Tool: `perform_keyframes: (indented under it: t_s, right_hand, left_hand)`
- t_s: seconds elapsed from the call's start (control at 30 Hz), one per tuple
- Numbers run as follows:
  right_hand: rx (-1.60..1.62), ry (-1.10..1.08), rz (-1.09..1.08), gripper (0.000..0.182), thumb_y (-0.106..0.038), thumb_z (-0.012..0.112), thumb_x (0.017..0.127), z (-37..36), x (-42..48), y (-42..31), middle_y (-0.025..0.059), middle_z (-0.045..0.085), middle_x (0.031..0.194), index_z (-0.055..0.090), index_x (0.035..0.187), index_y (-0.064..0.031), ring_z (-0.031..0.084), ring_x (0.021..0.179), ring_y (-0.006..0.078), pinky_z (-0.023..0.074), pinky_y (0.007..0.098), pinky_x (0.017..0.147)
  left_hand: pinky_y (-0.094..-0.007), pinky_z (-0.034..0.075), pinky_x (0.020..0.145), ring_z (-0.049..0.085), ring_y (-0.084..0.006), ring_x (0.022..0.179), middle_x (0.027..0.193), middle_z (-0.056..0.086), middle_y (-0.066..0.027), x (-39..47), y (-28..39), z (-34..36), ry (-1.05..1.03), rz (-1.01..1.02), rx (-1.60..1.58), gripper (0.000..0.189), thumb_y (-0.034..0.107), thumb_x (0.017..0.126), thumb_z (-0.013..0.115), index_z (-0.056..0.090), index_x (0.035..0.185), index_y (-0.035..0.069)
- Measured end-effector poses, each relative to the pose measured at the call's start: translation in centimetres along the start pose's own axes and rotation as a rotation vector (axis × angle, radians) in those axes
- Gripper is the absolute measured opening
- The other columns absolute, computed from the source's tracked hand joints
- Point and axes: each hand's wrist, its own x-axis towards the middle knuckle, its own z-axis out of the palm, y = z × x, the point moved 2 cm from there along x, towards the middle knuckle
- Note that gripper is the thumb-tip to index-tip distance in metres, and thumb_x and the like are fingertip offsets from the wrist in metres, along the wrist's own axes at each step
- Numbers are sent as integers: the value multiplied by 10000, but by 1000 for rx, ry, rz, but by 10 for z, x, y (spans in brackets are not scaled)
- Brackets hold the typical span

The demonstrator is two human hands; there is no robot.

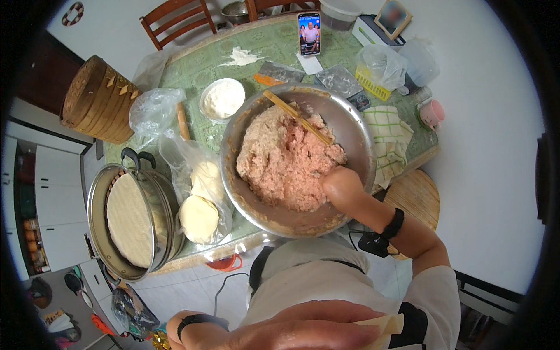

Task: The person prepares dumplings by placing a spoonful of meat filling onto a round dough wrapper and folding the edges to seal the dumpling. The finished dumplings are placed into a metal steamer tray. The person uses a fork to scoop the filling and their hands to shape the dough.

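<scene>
My right hand (345, 188) presses into pink minced meat (302, 175) in a large steel bowl (356, 131); its fingers are hidden by the hand itself and the meat. Across the top of the meat lie wooden chopsticks (298, 118). Very near the camera, my left hand (319, 323) pinches a pale dough wrapper (395, 324), of which only an edge shows. Left of the bowl, a stack of round dough wrappers (198, 218) lies partly in a clear plastic bag (177, 151).
A steel steamer pot (151, 192) with a cloth-lined tray (131, 223) stands at the table's left edge. Beyond are bamboo steamers (98, 103), a rolling pin (182, 121), a flour bowl (222, 99) and a propped phone (309, 34). A checked cloth (387, 140) and pink mug (432, 113) lie right.
</scene>
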Motion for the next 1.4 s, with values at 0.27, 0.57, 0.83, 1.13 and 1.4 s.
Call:
perform_keyframes:
  t_s: [0.27,0.57,0.83,1.13,1.4]
  right_hand:
    - [102,428,-4,386,-101,669,710,-47,-1,6,162,629,883,574,1074,-14,611,768,301,510,353,658]
    - [689,819,-435,447,-30,734,651,-143,-50,-40,142,608,954,625,1084,-47,618,772,257,508,318,649]
    - [654,893,-422,230,0,713,649,-140,-47,-38,122,606,877,667,874,-23,583,682,255,478,322,594]
    - [572,929,-374,229,-55,691,669,-135,-47,-40,119,620,873,690,898,-51,617,730,251,506,299,605]
    - [469,916,-422,189,-92,657,686,-138,-40,-42,129,635,968,675,866,-38,626,838,261,525,308,679]
  left_hand:
    - [-432,302,1055,406,-310,1247,1352,390,-207,30,32,-30,168,-527,199,882,665,854,279,228,1367,-51]
    - [-427,363,1029,436,-281,1234,1342,423,-155,52,5,-83,348,-484,70,604,473,960,300,308,1350,11]
    - [-383,433,973,530,-255,1130,1247,509,-160,56,-1,-90,321,-492,162,427,96,885,522,403,1273,-38]
    - [-382,447,958,548,-262,1098,1219,527,-164,60,-10,-97,445,-394,25,393,17,870,510,425,1249,-46]
    - [-324,492,872,589,-221,1021,1134,580,-126,63,-15,-97,462,-397,264,332,1,868,512,487,1199,-28]
